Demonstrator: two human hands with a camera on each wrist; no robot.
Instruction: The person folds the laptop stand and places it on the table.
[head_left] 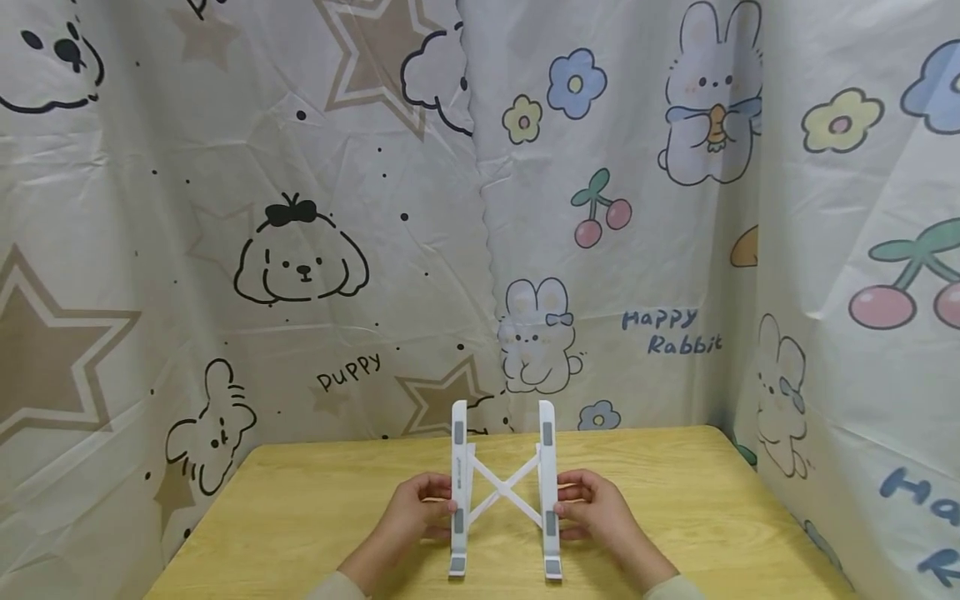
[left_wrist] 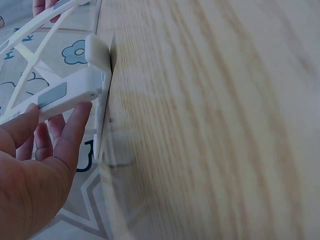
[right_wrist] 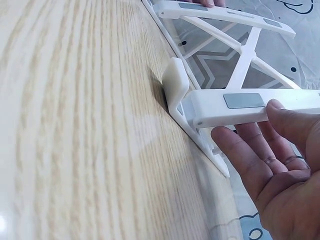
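A white folding laptop stand (head_left: 506,488) with grey pads and an X-shaped brace stands unfolded on the wooden table. My left hand (head_left: 412,512) holds its left rail from the outside, thumb on top and fingers beneath. On the opposite side my right hand (head_left: 597,510) grips the right rail the same way. The left wrist view shows the left hand (left_wrist: 37,182) pinching the rail (left_wrist: 75,90) near its raised front lip (left_wrist: 97,52). In the right wrist view, the thumb of the right hand (right_wrist: 287,185) lies beside a grey pad (right_wrist: 243,100).
The yellow wood-grain table (head_left: 315,492) spreads out on both sides of the stand. Behind and to the sides hangs a pale curtain (head_left: 420,275) printed with puppies, rabbits, stars and flowers, reaching down to the table's far edge.
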